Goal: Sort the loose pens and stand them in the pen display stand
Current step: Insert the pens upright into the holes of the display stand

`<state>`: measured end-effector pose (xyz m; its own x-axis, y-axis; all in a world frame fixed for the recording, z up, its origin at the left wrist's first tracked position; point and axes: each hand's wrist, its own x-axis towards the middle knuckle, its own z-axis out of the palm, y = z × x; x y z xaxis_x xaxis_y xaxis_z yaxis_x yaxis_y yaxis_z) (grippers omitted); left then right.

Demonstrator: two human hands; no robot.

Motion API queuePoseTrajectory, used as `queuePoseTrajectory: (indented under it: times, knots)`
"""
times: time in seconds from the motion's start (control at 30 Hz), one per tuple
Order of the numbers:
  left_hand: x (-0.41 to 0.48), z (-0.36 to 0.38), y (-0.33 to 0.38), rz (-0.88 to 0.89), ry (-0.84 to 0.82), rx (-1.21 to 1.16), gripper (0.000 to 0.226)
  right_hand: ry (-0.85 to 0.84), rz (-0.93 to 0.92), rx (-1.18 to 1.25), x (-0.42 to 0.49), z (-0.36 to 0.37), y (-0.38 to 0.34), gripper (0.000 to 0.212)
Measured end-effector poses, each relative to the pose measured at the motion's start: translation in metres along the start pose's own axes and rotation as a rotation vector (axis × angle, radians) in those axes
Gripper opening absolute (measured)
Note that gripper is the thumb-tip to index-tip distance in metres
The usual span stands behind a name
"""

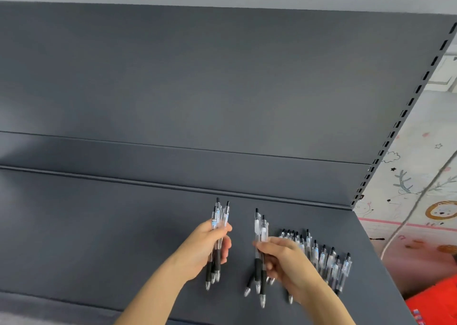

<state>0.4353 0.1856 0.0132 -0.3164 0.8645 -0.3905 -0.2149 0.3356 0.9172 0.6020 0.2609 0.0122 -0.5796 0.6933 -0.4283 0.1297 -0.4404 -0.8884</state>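
My left hand [207, 248] grips a small bundle of clear pens with black grips [217, 220], held upright above the dark grey shelf [123, 238]. My right hand [284, 258] holds another few of the same pens [259, 228], their tips pointing down toward me. Just right of that hand, several loose pens [331, 263] lie side by side on the shelf, partly hidden behind my right hand. No pen display stand is in view.
The shelf's grey back panel [197, 89] rises behind it. A slotted upright [405, 112] marks the shelf's right end. Beyond it lie a patterned floor mat [420, 188], a white cord [405, 220] and something red [440, 302].
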Motion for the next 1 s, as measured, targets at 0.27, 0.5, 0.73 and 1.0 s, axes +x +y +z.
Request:
queuePoseTrajectory:
  times: [0.27, 0.5, 0.73, 1.0]
  knots:
    - [-0.059, -0.11, 0.004, 0.034, 0.102, -0.142, 0.013, -0.194, -0.027, -0.08, 0.006, 0.124, -0.004, 0.005]
    - [-0.132, -0.251, -0.005, 0.149, 0.222, -0.098, 0.006, -0.384, -0.071, -0.158, 0.005, 0.289, 0.011, 0.004]
    - [-0.196, -0.371, -0.017, 0.187, 0.367, -0.09, 0.014, -0.496, -0.102, -0.195, 0.009, 0.44, 0.029, 0.008]
    - [-0.227, -0.476, -0.016, 0.157, 0.515, -0.144, 0.027, -0.652, -0.053, -0.224, 0.03, 0.571, 0.041, 0.018]
